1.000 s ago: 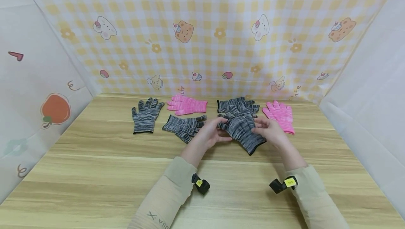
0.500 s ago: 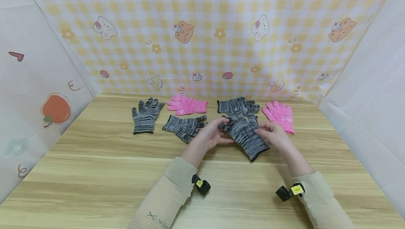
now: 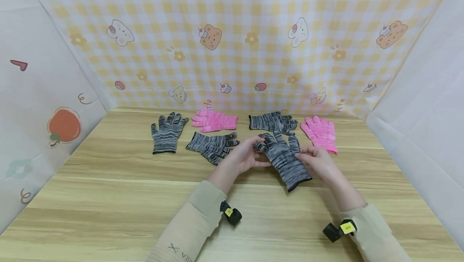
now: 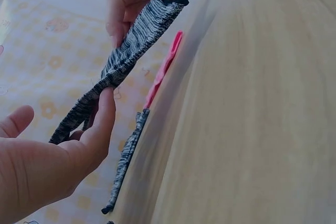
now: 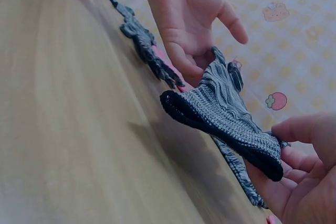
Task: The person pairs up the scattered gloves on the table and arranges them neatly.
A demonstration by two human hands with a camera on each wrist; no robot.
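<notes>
A grey-and-black striped knit glove (image 3: 284,159) is raised off the table, tilted, its black-edged cuff towards me. My right hand (image 3: 320,165) pinches its right side edge between thumb and fingers; in the right wrist view this glove (image 5: 226,108) sags between both hands. My left hand (image 3: 244,157) holds the glove's finger end, with fingers curled underneath. In the left wrist view the left hand's (image 4: 58,166) thumb stands apart from the knit. Behind lies another grey glove (image 3: 272,122), partly covered by the held one's fingertips in the head view.
Along the table's (image 3: 145,213) back lie a grey glove (image 3: 168,133) at far left, a pink glove (image 3: 215,120), a grey glove (image 3: 210,145) partly behind the left hand, and a pink glove (image 3: 320,131) at right. A checked cloth (image 3: 232,69) hangs behind.
The held glove has come towards me and slightly right, uncovering more of the grey glove behind it. My right hand has moved the same way; the left has shifted slightly right.
</notes>
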